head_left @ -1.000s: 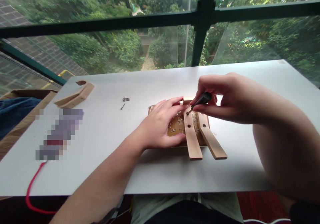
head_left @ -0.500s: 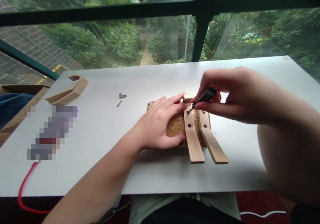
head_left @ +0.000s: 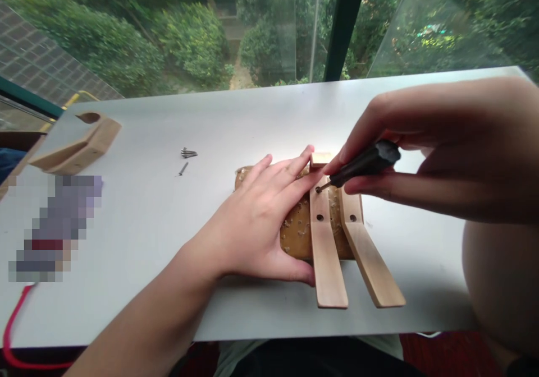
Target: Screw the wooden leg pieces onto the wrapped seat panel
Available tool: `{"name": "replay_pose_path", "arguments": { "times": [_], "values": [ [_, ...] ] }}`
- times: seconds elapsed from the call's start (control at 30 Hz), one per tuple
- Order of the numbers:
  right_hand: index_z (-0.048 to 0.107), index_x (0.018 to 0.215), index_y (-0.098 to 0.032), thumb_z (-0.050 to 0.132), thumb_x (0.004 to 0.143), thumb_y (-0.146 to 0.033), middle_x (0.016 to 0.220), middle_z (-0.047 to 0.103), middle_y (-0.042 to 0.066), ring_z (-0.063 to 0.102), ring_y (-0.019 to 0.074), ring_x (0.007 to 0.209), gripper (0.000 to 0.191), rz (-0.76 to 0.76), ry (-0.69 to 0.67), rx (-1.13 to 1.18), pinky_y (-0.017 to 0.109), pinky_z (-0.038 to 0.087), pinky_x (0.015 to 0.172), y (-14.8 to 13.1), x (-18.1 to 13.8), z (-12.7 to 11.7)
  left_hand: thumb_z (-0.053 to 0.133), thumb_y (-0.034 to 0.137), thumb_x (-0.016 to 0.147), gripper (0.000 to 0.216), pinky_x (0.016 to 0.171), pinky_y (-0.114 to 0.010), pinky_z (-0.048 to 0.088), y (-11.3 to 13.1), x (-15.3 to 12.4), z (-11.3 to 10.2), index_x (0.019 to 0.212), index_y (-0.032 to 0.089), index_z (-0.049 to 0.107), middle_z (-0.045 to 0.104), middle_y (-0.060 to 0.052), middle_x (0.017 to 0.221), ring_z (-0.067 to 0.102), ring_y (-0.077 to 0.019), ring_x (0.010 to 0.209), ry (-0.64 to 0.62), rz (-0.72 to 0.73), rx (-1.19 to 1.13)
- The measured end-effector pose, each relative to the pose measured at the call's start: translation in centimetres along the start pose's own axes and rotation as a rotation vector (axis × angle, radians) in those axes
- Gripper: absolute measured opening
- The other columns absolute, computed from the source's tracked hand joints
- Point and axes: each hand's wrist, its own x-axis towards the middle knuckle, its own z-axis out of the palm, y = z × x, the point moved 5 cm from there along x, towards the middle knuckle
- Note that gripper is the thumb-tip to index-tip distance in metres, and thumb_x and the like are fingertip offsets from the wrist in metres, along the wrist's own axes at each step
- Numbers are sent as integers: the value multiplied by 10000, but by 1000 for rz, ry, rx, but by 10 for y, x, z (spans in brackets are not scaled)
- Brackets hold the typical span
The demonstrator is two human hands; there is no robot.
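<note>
My right hand point(head_left: 400, 158) pinches the black handle of a screwdriver point(head_left: 366, 162). Its thin shaft slants down into the upper hole of a bent wooden hook point(head_left: 330, 270). That hook lies across a brown block point(head_left: 300, 234) speckled with small marks. Beside it on the right is a second wooden hook point(head_left: 374, 270), its upper end partly hidden by my right hand. Fingers spread, my left hand point(head_left: 265, 214) lies over the left part of the block, with index finger and thumb tips against the first hook's left edge.
Several loose screws point(head_left: 188, 152) and a single screw point(head_left: 183, 169) lie left of the block. Farther left sits another wooden hook point(head_left: 80, 147), near a pixelated object point(head_left: 59, 225) with a red cord point(head_left: 14, 321). Behind the white table point(head_left: 147, 208) stands a window.
My view has moved closer and tilted down. The screwdriver handle leans lower to the right, its tip still in the same hole. My left hand stays on the block.
</note>
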Motion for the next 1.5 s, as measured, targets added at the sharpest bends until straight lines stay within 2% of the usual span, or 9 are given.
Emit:
{"name": "replay_pose_path", "arguments": {
  "times": [0.17,0.27,0.57,0.8,1.0,1.17,1.33,1.4,1.5],
  "values": [
    [679,894,-233,662,827,-310,809,716,12,654,138,684,103,-31,1,25,310,482,518,1,2,0,759,651,615,961,1194,-662,169,1,3,3,1445,282,447,375,-98,1551,354,-441,1392,13,-37,-1],
    [686,876,-223,674,830,-323,800,715,15,664,137,697,111,-42,7,33,296,506,533,1,4,1,754,648,619,922,1183,-647,211,0,4,3,1418,284,471,365,-92,1552,364,-442,1376,31,-39,-7],
    [694,892,-227,673,836,-326,773,701,19,635,140,657,116,-31,-1,43,309,459,506,0,4,4,764,620,626,844,1120,-593,352,-1,6,3,1357,268,532,404,-107,1490,386,-443,1348,94,-96,-19],
    [685,948,-258,649,843,-298,823,698,7,623,167,710,118,10,29,-19,332,465,589,3,3,2,753,631,631,923,1162,-591,288,-1,2,3,1435,282,461,316,-92,1583,374,-430,1377,104,-79,-1],
    [673,1010,-249,620,863,-270,867,697,10,625,152,720,158,-12,15,50,294,471,628,2,4,8,735,615,665,912,1167,-599,274,-2,1,3,1456,271,438,336,-100,1585,378,-425,1383,91,-52,-4],
    [673,903,-235,663,834,-313,731,643,-1,548,134,624,105,-7,37,-15,291,391,560,-1,5,9,737,610,659,893,1164,-608,267,-2,1,3,1437,274,454,345,-98,1586,377,-427,1385,78,-53,0],
    [590,783,-237,687,832,-424,628,562,-14,489,135,566,216,38,102,-93,309,346,547,-1,6,10,726,568,694,897,1182,-589,253,0,2,1,1474,259,409,308,-100,1608,374,-410,1397,59,-47,11],
    [555,771,-234,672,850,-410,626,551,-21,485,128,561,226,24,115,-86,303,354,543,-1,6,13,727,562,693,911,1183,-582,255,1,2,1,1483,250,398,309,-106,1607,376,-408,1394,60,-48,14],
    [559,820,-223,653,870,-312,675,583,-25,516,113,583,139,-20,168,-7,280,400,548,0,7,17,738,561,666,934,1173,-590,260,0,2,1,1478,239,407,339,-117,1588,384,-414,1375,84,-52,23]
  ]
}}
